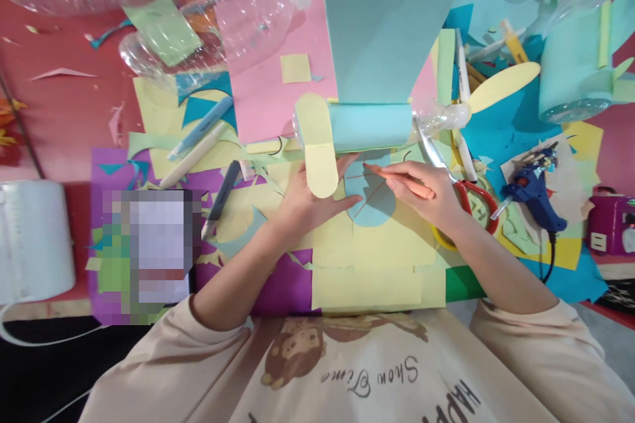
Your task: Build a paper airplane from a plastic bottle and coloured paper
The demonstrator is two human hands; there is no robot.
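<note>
In my right hand point(426, 192) is an orange marker point(409, 184), its tip at a round piece of light blue paper point(380, 208) that bears a few drawn reddish lines. My left hand point(315, 201) lies with fingers spread at the left edge of the blue circle, partly under a yellow paper strip. That strip point(320, 155) belongs to a plastic bottle point(434, 117) lying on its side just beyond my hands, wrapped in light blue paper point(370, 125). Another rounded yellow piece point(506, 87) sticks out by its cap. Yellow sheets point(367, 284) lie underneath.
Red-handled scissors point(476, 211) lie right of my right hand, beside a blue glue gun point(533, 195). Markers point(201, 127) and paper scraps lie at left. Clear plastic bottles point(248, 20) lie at the back left; a blue-wrapped bottle point(575, 59) stands at right.
</note>
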